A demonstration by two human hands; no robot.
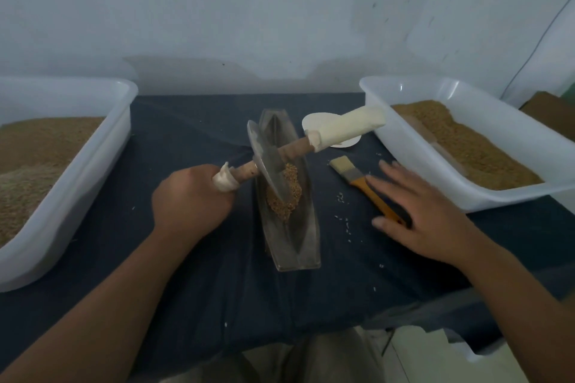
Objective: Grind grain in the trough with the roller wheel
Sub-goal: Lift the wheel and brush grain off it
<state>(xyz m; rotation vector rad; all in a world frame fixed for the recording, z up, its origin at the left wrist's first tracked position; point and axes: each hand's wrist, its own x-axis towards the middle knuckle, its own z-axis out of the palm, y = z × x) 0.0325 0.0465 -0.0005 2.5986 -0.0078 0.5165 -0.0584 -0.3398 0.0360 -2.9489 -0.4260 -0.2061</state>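
Note:
A narrow boat-shaped metal trough (306,236) lies lengthwise on the dark cloth in the middle. A small heap of brown grain (291,196) sits in its groove. The roller wheel (264,158), a metal disc on a wooden axle, stands in the trough with its edge in the grain. My left hand (189,199) grips the cloth-wrapped left handle. The wrapped right handle (348,127) sticks up to the right, held by nothing. My right hand (417,214) hovers with fingers spread over the brush, a little blurred.
A brush (351,172) with an orange handle lies right of the trough. White plastic tubs of grain stand at the left (90,158) and right (392,146). A white round lid (314,124) lies behind the right handle. Loose grains dot the cloth (217,274).

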